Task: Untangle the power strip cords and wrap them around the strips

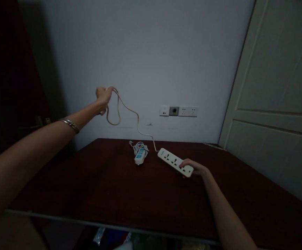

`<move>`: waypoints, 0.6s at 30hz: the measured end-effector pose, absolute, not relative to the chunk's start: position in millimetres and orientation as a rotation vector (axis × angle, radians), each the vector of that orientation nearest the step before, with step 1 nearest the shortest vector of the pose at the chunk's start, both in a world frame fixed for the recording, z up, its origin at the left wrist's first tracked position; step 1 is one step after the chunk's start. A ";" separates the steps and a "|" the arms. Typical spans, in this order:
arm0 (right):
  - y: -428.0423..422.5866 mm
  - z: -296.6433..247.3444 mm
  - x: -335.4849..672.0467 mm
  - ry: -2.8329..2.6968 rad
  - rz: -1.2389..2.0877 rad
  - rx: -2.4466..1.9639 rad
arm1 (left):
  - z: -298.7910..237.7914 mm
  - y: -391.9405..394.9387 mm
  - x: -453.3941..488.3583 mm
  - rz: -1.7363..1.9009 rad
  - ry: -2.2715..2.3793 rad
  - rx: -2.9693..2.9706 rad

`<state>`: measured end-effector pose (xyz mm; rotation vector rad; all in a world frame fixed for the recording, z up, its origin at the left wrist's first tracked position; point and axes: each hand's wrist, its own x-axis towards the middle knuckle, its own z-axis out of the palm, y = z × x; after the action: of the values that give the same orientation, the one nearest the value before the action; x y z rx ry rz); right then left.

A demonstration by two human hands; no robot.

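a dim room, seen from a person's head: two bare arms reach over a dark red tabletop (pixel 114 194) towards a pale wall (pixel 140 52). the hands are well apart, each closed on a part of the same thing. right of centre in the frame, the right hand (pixel 195 167) grips the near end of a long white power strip (pixel 173 161), thumb on top, fingers curled below; that grip seems meant to steady the strip while its cord is drawn up. whether the strip rests on the tabletop or is slightly raised, i cannot tell.

in the left half, higher up, the left hand (pixel 104 96) is closed around the cord (pixel 138 121), a loop dangling beneath it. the raised arm probably keeps the slack off the tabletop and away from tangles.

so the strip lies directly at the right hand, and below and to the right of the left one. near the frame's centre, between the two arms, a smaller power strip (pixel 139 156) sits with its own cord bundled round it, probably for tidiness. wall sockets (pixel 188 111) are right of centre, above the tabletop.
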<state>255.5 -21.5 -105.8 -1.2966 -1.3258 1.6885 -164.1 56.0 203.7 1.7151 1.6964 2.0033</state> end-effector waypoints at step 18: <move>-3.3 -120.1 222.4 -1.369 1.612 -1.348 | 162.9 -26.7 -40.3 1.614 1.083 2.115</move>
<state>222.4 -3.3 -120.1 -1.3484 -1.3689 1.6116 -40.3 -26.7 162.9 2.1145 1.0827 1.6141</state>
